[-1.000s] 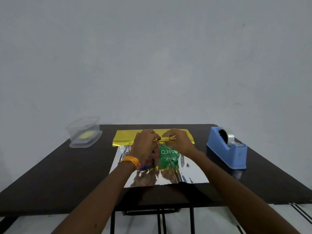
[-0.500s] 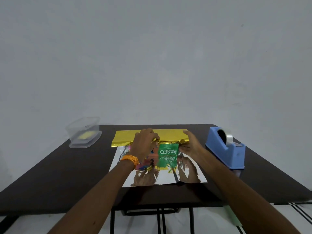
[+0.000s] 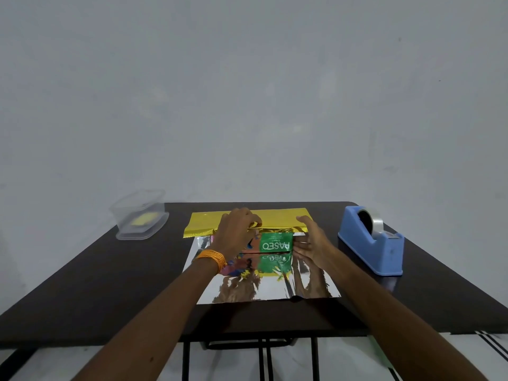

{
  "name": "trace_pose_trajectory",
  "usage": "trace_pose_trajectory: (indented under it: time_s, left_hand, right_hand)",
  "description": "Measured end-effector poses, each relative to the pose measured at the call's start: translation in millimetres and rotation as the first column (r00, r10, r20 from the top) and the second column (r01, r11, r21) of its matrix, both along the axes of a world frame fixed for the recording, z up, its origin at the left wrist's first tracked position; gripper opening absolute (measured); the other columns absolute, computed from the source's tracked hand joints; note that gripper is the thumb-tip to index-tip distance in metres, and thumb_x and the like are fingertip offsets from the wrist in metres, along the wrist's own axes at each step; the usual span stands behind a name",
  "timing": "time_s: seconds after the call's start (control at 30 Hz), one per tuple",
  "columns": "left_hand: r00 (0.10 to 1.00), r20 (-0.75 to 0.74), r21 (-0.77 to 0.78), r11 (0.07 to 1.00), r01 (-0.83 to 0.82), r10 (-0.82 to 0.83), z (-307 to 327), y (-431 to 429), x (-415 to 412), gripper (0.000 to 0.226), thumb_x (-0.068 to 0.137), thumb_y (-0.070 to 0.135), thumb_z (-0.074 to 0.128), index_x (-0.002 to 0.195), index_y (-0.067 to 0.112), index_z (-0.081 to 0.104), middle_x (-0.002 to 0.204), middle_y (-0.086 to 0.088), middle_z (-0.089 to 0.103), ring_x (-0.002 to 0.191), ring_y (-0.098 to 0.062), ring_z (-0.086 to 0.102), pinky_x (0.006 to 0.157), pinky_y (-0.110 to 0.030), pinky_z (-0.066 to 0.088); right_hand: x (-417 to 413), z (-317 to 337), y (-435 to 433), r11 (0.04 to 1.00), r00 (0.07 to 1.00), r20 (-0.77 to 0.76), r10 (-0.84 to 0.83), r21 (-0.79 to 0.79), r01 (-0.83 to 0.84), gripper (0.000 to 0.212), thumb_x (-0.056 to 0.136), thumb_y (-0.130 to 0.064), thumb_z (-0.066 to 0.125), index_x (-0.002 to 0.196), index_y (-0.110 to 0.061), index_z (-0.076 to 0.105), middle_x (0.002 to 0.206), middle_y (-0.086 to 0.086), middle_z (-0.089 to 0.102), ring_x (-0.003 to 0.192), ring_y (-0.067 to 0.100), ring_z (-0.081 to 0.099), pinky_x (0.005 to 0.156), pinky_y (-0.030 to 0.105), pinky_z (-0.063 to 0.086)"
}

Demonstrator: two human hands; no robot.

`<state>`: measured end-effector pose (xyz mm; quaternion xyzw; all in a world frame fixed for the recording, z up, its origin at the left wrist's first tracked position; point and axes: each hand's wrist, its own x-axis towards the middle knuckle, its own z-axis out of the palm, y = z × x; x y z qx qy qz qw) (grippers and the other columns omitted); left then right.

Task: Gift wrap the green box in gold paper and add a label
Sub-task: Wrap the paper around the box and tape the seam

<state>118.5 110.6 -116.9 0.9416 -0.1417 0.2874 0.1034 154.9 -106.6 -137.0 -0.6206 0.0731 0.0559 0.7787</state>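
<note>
Green box (image 3: 276, 241): on gold paper (image 3: 204, 224), silver side up, mid-tabletop (image 3: 110, 284).
Left hand (image 3: 237, 229): fingers curled, pinching the paper's folded far edge.
Right hand (image 3: 312, 241): fingers straight, against the box's right end.
Blue tape dispenser (image 3: 371, 244): right.
Clear container (image 3: 140, 215): left.

The left hand (image 3: 236, 232) seems to pinch the gold paper (image 3: 277, 216) just behind the green box (image 3: 275, 242); the right hand (image 3: 312, 241), fingers straight, touches the box's right side.
</note>
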Motion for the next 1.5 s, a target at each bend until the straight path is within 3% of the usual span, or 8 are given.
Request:
trace_pose_trajectory:
  time_s: [0.57,0.67,0.73,0.83,0.93,1.03,1.23,1.5]
  left_hand:
    - [1.000,-0.008,-0.017,1.000,0.015,-0.015,0,2,-3,0.024,0.092,0.030,0.065,0.116,0.028,0.067,0.114,0.002,0.061,0.108,-0.020,0.053,0.089,-0.039,0.044]
    - [1.000,-0.014,-0.023,1.000,0.012,-0.013,0,1,-3,0.025,0.092,0.030,0.065,0.117,0.028,0.067,0.116,0.003,0.061,0.109,-0.020,0.053,0.090,-0.038,0.042]
    - [1.000,-0.014,-0.028,1.000,0.014,-0.015,1,2,-2,0.025,0.092,0.031,0.066,0.116,0.028,0.067,0.116,0.004,0.061,0.109,-0.020,0.053,0.090,-0.037,0.042]
    - [1.000,-0.016,-0.035,0.999,0.018,-0.019,0,3,-1,0.024,0.092,0.031,0.066,0.116,0.028,0.067,0.116,0.004,0.061,0.109,-0.019,0.053,0.089,-0.037,0.041]
    - [1.000,-0.008,-0.048,0.998,0.030,-0.030,-1,4,-2,0.024,0.091,0.030,0.067,0.114,0.030,0.068,0.114,0.005,0.061,0.107,-0.019,0.053,0.087,-0.037,0.042]
    - [1.000,0.003,-0.030,0.999,0.031,-0.031,-1,3,-2,0.025,0.089,0.030,0.069,0.114,0.032,0.067,0.112,0.006,0.062,0.105,-0.020,0.054,0.085,-0.039,0.045]
    - [0.994,0.093,-0.064,0.996,0.057,-0.050,-5,14,-1,0.028,0.089,0.029,0.070,0.116,0.026,0.068,0.117,0.002,0.064,0.111,-0.020,0.053,0.092,-0.039,0.045]
    - [0.990,0.049,-0.204,0.968,0.143,-0.136,-9,73,-9,0.017,0.084,0.019,0.075,0.102,0.020,0.074,0.097,0.003,0.062,0.090,-0.015,0.056,0.076,-0.031,0.048]
  right_hand:
    - [-10,2,0,0.999,1.000,0.006,0.025,-0.027,-0.025,0.054,0.090,-0.034,0.067,0.134,-0.010,0.048,0.107,0.018,0.065,0.096,0.029,0.067,0.075,0.035,0.057]
    - [-15,9,1,0.973,0.983,0.081,-0.167,-0.148,0.178,0.056,0.087,-0.039,0.066,0.132,-0.013,0.046,0.121,0.014,0.059,0.105,0.028,0.061,0.084,0.041,0.054]
    - [-20,16,1,0.791,0.867,0.385,-0.317,-0.397,0.466,0.055,0.087,-0.035,0.065,0.134,-0.013,0.046,0.130,0.009,0.054,0.114,0.027,0.054,0.087,0.038,0.046]
    - [-21,28,0,0.490,0.618,0.785,-0.034,-0.526,0.695,0.036,0.088,-0.025,0.068,0.123,-0.018,0.061,0.121,0.001,0.061,0.114,0.023,0.052,0.095,0.040,0.043]
    - [-18,35,14,0.517,0.609,0.695,0.384,-0.708,0.481,0.015,0.089,-0.026,0.073,0.102,-0.020,0.073,0.107,-0.003,0.069,0.103,0.015,0.057,0.089,0.037,0.047]
    - [-14,34,32,0.322,0.599,0.516,0.613,-0.855,0.406,0.015,0.085,-0.025,0.077,0.099,-0.021,0.075,0.099,-0.001,0.069,0.099,0.019,0.058,0.078,0.035,0.046]
    - [-8,30,38,0.305,0.565,0.553,0.613,-0.825,0.477,0.009,0.086,-0.027,0.074,0.095,-0.024,0.073,0.092,-0.008,0.063,0.093,0.013,0.056,0.070,0.032,0.045]
    - [-5,25,38,0.313,0.562,0.563,0.606,-0.818,0.482,0.013,0.086,-0.029,0.075,0.097,-0.022,0.074,0.085,-0.009,0.057,0.088,0.013,0.054,0.067,0.030,0.041]
